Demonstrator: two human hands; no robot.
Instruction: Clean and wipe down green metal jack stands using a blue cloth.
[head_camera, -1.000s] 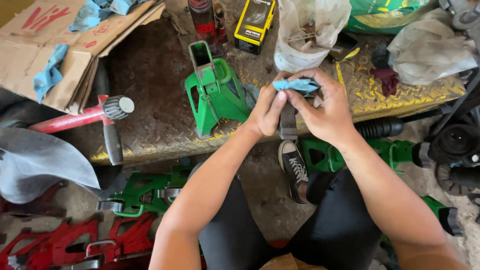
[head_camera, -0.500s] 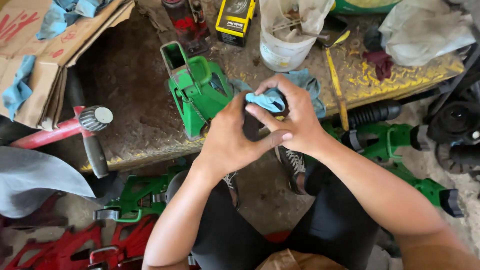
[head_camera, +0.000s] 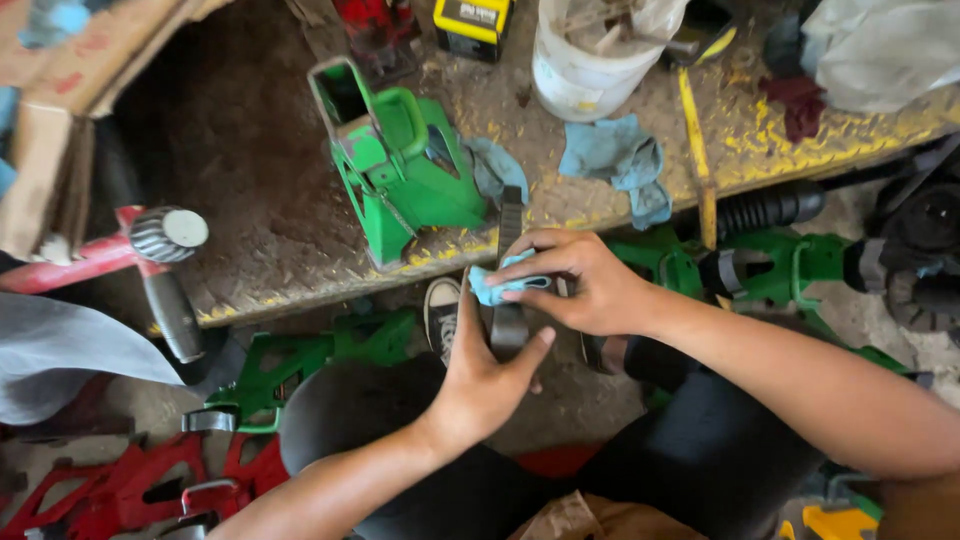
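Workbench edge (head_camera: 300, 290); hands (head_camera: 545, 320) closed around dark bar (head_camera: 508, 325), blue cloth (head_camera: 500, 285).

Left hand (head_camera: 480, 375) at frame centre, palm cupped under the lower end of a dark metal bar (head_camera: 509, 290), thumb up along its side. Right hand (head_camera: 580, 285) comes in from the right, fingers pressing a small blue cloth (head_camera: 500, 285) against the bar. Bar's top end reaches the bench edge (head_camera: 300, 290), just beside a green jack stand (head_camera: 400, 170) standing upper centre. More blue rags (head_camera: 620, 165) right of it, white bucket (head_camera: 585, 65) at top. Hammer (head_camera: 165, 235) at left edge of bench. Red stands (head_camera: 120, 480) lower left on the floor, green ones (head_camera: 310, 360) under the bench.
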